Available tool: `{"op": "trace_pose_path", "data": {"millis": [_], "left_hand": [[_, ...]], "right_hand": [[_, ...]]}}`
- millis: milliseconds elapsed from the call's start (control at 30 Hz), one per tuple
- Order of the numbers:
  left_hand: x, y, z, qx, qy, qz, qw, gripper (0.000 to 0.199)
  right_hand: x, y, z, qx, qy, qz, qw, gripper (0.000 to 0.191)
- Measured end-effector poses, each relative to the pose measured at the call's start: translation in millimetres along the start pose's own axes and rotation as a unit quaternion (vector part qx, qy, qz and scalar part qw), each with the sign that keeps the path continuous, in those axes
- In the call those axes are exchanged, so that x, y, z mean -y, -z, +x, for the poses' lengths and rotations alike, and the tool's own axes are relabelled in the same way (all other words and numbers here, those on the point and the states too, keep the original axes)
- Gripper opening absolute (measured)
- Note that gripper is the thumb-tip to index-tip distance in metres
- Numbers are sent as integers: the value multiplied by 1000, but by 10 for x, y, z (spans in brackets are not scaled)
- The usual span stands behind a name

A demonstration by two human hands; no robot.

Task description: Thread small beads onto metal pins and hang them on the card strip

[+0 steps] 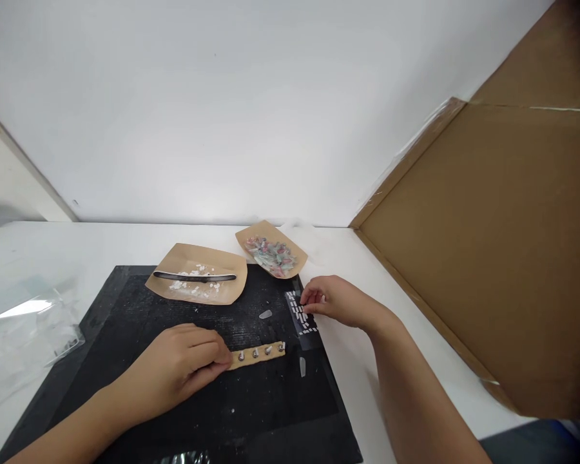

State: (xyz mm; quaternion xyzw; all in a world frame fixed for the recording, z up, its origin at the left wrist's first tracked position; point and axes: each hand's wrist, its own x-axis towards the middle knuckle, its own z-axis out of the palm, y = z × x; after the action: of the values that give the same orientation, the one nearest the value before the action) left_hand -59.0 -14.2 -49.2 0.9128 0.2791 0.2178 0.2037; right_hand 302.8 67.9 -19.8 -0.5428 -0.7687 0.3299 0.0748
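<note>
1. Flat tan strip (261,355), kinda wavy-edged, round metal-looking studs with white bits, lying on a scuffed black mat (280,409).
2. Left grip (186,361) is pinching its left end, so the studded stretch pokes out to the right.
3. Right grip (331,299) is curled, right of the strip and farther back, over a dark card (310,341) of tiny white rectangles. Can't tell if it's pinching one.

The left hand (186,361) and right hand (336,298) are bare, like both slender forearms (410,374).
</note>
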Motion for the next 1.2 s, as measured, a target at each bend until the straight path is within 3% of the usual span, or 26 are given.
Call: {"op": "trace_pose_path", "data": {"millis": [633,933,1200], "left_hand": [[23,-32,-10,-12,2,-6,1000,13],[26,-23,-13,-2,-4,-3,1000,13],[20,-16,-6,1,-6,4,1000,11]], "right_hand": [[125,-18,33,34,-34,-86,995,8],[99,-16,-4,20,-44,-72,996,2],[123,-28,-3,14,-31,-72,997,8]]}}
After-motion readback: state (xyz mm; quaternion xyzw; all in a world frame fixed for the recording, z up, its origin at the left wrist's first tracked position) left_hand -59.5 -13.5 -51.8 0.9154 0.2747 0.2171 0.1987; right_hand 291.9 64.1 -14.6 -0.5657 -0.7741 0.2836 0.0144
